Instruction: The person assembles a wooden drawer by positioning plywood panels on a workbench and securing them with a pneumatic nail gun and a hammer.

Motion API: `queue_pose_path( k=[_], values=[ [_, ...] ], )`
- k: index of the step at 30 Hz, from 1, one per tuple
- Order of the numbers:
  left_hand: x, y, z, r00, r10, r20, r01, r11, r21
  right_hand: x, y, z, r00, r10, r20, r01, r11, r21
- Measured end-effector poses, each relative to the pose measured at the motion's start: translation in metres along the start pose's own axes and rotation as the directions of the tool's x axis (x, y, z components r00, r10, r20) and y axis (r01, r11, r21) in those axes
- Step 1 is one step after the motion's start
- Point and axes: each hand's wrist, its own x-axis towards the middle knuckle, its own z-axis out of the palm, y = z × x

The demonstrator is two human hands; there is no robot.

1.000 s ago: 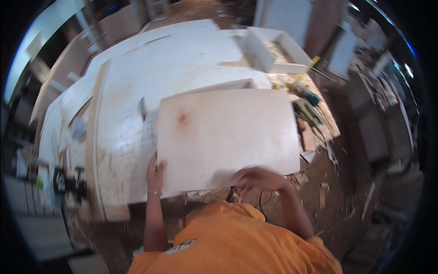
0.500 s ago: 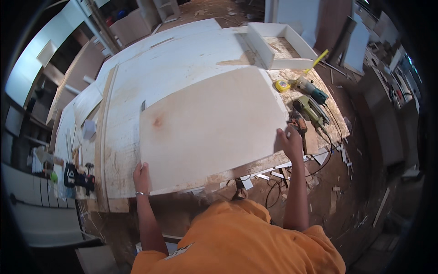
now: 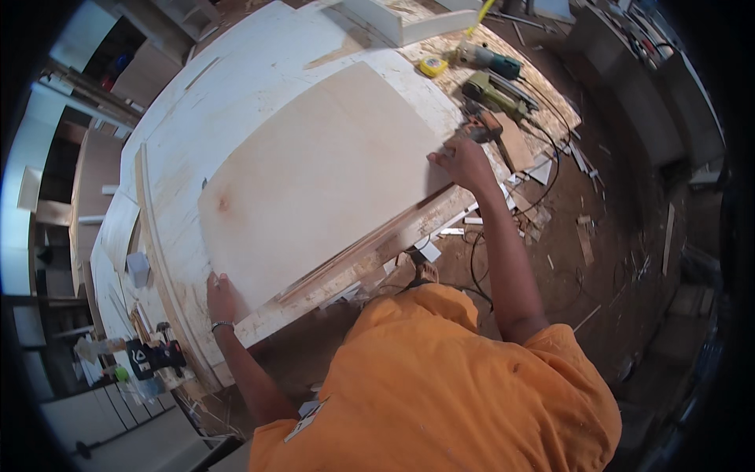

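A pale, flat wooden panel with a brown blotch near its left end lies at a slant across a large white bench, close to the near edge, where a dark gap shows beneath it. The left hand is at its near left corner, fingers together; whether it grips or only steadies is unclear. The right hand appears to pinch the right corner between thumb and fingers. The panel seems laid down but not released; whether anything fastens it cannot be told. Beyond the right hand lie an orange-and-black drill, a green power tool and a yellow tape measure.
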Motion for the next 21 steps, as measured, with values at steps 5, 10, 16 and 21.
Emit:
queue_pose_path(
  k=[5, 10, 16, 21],
  values=[
    [0.006, 0.082, -0.006, 0.938, 0.344, -0.041, -0.322, 0.911, 0.259, -0.003, 0.012, 0.011, 0.997, -0.022, -0.07, 0.028, 0.996, 0.082],
    [-0.04, 0.267, 0.046, 0.649, 0.675, 0.351, -0.646, 0.733, -0.215, -0.021, 0.043, 0.008, 0.994, 0.075, -0.076, -0.041, 0.924, 0.379],
    [-0.064, 0.284, 0.13, 0.283, 0.803, 0.524, -0.951, 0.305, 0.046, -0.056, 0.053, 0.012, 0.99, 0.135, -0.048, -0.075, 0.773, 0.63],
    [-0.071, 0.277, 0.148, 0.328, 0.796, 0.509, -0.94, 0.331, 0.088, -0.064, 0.049, 0.032, 0.96, 0.199, -0.194, -0.031, 0.77, 0.638]
  ],
)
